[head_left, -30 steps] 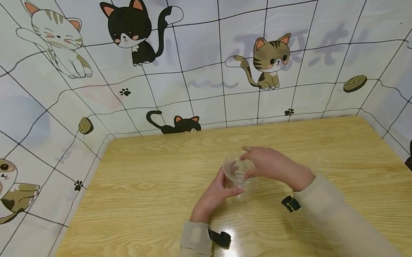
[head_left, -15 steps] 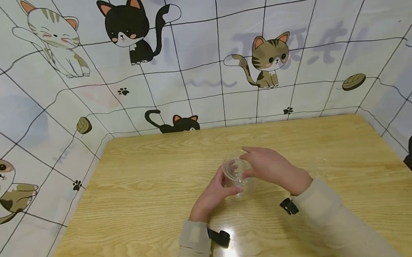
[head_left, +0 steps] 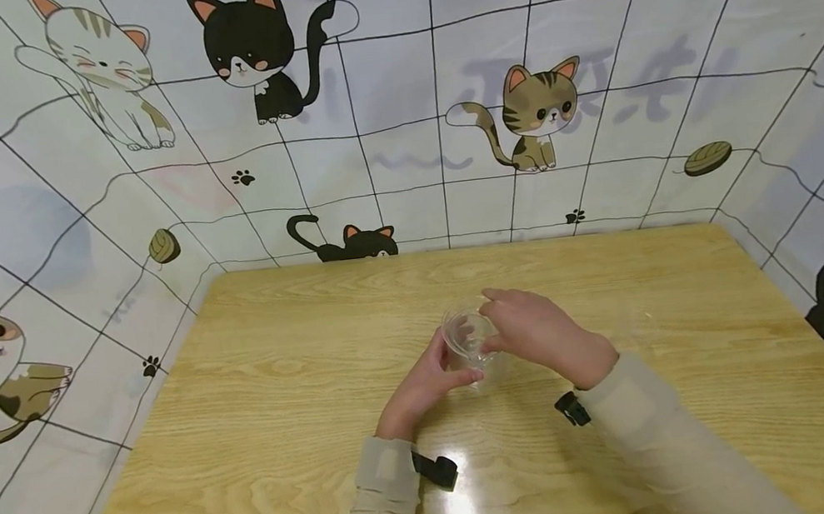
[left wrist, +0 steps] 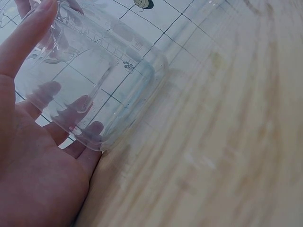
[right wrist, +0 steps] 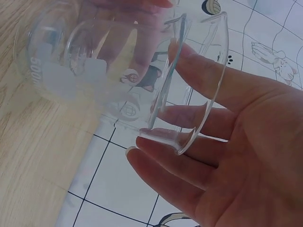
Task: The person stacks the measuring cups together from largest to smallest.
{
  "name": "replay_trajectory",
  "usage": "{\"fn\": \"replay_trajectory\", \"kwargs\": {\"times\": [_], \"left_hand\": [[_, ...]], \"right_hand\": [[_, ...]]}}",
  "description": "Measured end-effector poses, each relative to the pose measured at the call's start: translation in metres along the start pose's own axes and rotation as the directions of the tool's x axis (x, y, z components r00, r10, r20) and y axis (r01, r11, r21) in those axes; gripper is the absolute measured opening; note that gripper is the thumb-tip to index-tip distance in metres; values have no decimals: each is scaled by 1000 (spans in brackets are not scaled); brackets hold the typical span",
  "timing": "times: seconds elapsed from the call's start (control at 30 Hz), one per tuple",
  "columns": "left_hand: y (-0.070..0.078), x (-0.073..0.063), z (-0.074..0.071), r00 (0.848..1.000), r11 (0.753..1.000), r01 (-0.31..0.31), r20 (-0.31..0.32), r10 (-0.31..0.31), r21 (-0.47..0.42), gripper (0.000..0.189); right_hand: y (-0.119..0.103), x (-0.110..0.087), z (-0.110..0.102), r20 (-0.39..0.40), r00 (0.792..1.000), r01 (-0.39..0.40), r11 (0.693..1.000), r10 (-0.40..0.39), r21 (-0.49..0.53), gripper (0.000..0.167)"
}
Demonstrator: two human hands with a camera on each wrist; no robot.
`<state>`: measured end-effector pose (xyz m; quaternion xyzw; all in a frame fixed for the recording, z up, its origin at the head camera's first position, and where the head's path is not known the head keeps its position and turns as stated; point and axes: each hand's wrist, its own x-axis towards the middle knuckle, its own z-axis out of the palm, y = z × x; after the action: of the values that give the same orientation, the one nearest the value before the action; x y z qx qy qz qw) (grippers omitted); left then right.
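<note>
Two clear glass beakers are nested, standing on the wooden table near its middle. The larger beaker (left wrist: 149, 90) carries white 500 ml markings, seen in the right wrist view. Inside it sits a smaller beaker (right wrist: 218, 78), its rim poking out above the larger one's. My left hand (head_left: 425, 383) holds the larger beaker around its side, thumb at the near side and fingers on the far side. From the right, my right hand (head_left: 540, 331) grips the smaller beaker by its upper part, fingers and thumb around the rim.
The light wooden table (head_left: 301, 352) ends at a white back wall (head_left: 405, 124) with a grid and cartoon cats. Similar walls stand at left and right. Black straps circle both wrists over beige sleeves.
The head view has tilted slightly downward, so the scene sits a little higher. Both hands keep their hold on the beakers, with hardly any visible movement.
</note>
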<state>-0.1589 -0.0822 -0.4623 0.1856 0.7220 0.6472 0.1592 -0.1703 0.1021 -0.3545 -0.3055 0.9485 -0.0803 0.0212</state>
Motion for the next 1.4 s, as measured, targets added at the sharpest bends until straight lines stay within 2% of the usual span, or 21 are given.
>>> {"fn": "replay_trajectory", "kwargs": {"times": [0.3, 0.43, 0.77, 0.97, 1.17, 1.4], "left_hand": [[-19, 6, -1, 1000, 1000, 4, -30, -3, 16, 88], [-21, 7, -1, 999, 1000, -18, -29, 18, 10, 85], [-23, 8, 0, 999, 1000, -12, -31, 12, -4, 81], [-14, 4, -1, 999, 1000, 22, -23, -23, -18, 83], [4, -3, 0, 1000, 1000, 22, -10, -22, -16, 81], [7, -4, 1, 999, 999, 33, -10, -33, -4, 80]], "right_hand": [[1, 3, -1, 30, 1000, -1, 999, 0, 45, 52], [3, 4, -2, 49, 999, -7, 996, 3, 86, 54], [4, 7, -6, 111, 994, -17, 994, 5, 108, 52], [2, 8, -6, 140, 990, -47, 993, 31, 111, 53], [1, 8, -7, 129, 992, -20, 998, 12, 62, 51], [2, 8, -8, 124, 992, -5, 999, -1, 46, 51]]}}
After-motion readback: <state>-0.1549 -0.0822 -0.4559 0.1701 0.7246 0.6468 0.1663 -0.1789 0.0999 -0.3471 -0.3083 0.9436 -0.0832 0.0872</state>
